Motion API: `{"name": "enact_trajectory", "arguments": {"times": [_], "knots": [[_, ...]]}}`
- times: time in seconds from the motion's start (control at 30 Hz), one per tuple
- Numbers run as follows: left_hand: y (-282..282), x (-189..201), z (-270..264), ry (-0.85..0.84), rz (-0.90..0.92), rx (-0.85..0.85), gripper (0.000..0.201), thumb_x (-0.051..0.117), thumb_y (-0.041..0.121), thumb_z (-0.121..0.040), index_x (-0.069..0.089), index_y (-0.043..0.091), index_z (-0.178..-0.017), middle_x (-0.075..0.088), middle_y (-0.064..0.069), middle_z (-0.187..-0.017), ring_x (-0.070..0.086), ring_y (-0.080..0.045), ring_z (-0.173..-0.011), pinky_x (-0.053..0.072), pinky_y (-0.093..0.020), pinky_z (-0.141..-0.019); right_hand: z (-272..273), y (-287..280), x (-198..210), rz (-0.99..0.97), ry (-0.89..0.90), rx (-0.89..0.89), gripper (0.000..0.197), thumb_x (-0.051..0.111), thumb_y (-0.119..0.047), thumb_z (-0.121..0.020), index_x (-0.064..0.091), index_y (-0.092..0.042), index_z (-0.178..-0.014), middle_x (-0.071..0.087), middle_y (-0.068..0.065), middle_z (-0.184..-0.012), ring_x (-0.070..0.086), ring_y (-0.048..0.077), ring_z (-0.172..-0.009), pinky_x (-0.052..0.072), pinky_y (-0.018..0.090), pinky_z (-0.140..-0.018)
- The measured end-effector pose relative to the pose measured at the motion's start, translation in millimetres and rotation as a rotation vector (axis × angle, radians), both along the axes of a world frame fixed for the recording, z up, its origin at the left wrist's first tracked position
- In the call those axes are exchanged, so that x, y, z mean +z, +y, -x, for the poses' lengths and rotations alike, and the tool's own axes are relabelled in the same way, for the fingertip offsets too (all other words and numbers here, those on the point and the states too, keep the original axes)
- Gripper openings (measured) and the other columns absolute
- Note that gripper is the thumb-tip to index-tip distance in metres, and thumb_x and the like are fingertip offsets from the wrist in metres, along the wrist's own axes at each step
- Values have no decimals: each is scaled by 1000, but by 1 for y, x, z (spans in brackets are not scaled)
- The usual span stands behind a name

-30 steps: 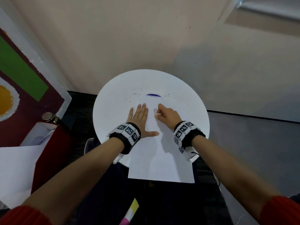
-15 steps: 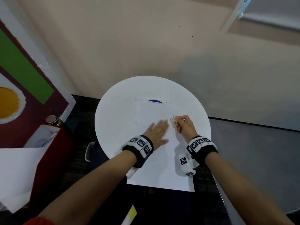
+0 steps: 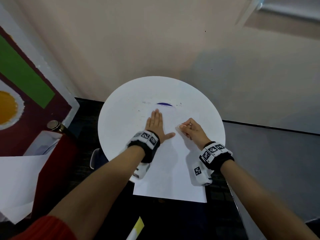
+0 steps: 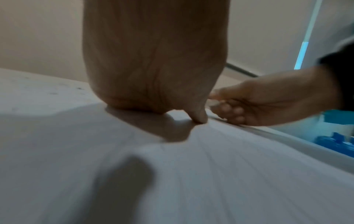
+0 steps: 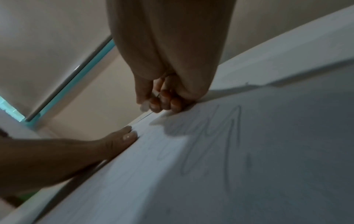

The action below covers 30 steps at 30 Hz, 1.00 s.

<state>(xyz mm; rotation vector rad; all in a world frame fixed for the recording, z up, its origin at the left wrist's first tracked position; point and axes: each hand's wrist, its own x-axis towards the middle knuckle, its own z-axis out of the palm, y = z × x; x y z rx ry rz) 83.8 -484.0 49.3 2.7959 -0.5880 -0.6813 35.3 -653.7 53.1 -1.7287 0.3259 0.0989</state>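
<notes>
Swung round since half a second ago, the left grip [image 3: 154,125] now lies flat, fingers straight toward the far edge of the desk [image 3: 124,118] and thumb [image 3: 168,135] spread, pressing the sheet [image 3: 166,170] along its left margin rather than across its middle. It holds nothing; the weight is there, I judge, to keep the sheet from sliding or wrinkling. The right grip [image 3: 192,130] has its fingers curled and pinches a small white piece [image 3: 179,126] (an eraser, by the look of it) down on the sheet just beside that thumb, so the pinned stretch is the one being rubbed. Pencil scribbles [image 5: 229,128] show nearer the wrist. The sheet runs from the desk's middle out over its near edge, hanging free there.
</notes>
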Motion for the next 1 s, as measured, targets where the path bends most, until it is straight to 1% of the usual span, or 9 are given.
{"name": "enact_trajectory", "arguments": {"times": [0.13, 0.23, 0.33, 0.4, 0.5, 0.7, 0.77, 0.9, 1.0], "knots": [[-2, 2, -15, 20, 22, 74, 129, 54, 77, -73, -19, 2, -148, -28, -13, -155, -23, -26, -145, -11, -40, -116, -3, 5, 0, 40, 10, 187, 18, 61, -7, -88, 49, -12, -75, 61, 18, -79, 46, 21, -65, 38, 21, -57], [-1, -3, -13, -4, 17, 60, 137, 55, 82, -67, -20, 1, -148, -30, -13, -155, -25, -27, -144, -12, -41, -116, -5, 11, 0, 195, -31, 223, 17, 60, -3, -87, 49, -8, -76, 58, 9, -70, 50, 16, -63, 42, 22, -62], [-1, -5, -13, -14, 12, 58, 142, 54, 86, -62, -20, 1, -148, -30, -13, -154, -26, -28, -143, -11, -42, -118, -28, 21, 3, 402, -91, 243, 19, 61, -3, -85, 46, -9, -74, 47, -2, -62, 39, 11, -59, 33, 21, -57], [-2, -3, -14, -17, 7, 54, 142, 55, 86, -62, -20, 2, -148, -30, -13, -155, -25, -28, -144, -9, -43, -119, -55, 30, 6, 493, -126, 219, 19, 60, -2, -84, 45, -10, -76, 48, 0, -64, 41, 13, -61, 33, 21, -58], [-2, -1, -14, -22, 9, 58, 139, 56, 84, -63, -19, 3, -149, -28, -13, -155, -24, -28, -144, -8, -43, -119, -83, 37, 10, 586, -104, 220, 16, 58, -3, -85, 45, -11, -80, 52, 10, -71, 45, 20, -69, 35, 26, -65], [-1, -5, -15, -29, 12, 40, 140, 52, 87, -63, -21, 3, -148, -31, -13, -154, -27, -29, -143, -12, -43, -116, -31, 30, 1, 567, -86, 339, 22, 51, -1, -86, 36, -12, -74, 40, 4, -59, 31, 18, -59, 29, 29, -57], [-2, -4, -13, -27, -9, 28, 141, 51, 88, -62, -21, 2, -148, -31, -14, -154, -27, -30, -143, -12, -43, -117, -40, 32, 2, 614, -118, 333, 22, 52, 0, -86, 37, -12, -75, 38, -1, -57, 31, 18, -59, 30, 29, -58], [-4, 3, -15, -12, -71, 31, 135, 54, 80, -69, -22, 1, -147, -31, -16, -153, -27, -31, -142, -10, -44, -118, -80, 44, 7, 626, -124, 247, 18, 52, 0, -85, 40, -11, -78, 40, -1, -59, 38, 20, -64, 34, 30, -64], [-3, 3, -16, 13, -60, 36, 137, 53, 82, -67, -23, 2, -147, -33, -15, -153, -29, -30, -142, -12, -44, -118, -70, 43, 5, 631, -117, 252, 19, 52, -1, -86, 39, -12, -77, 37, -6, -58, 35, 19, -63, 33, 28, -63]]}}
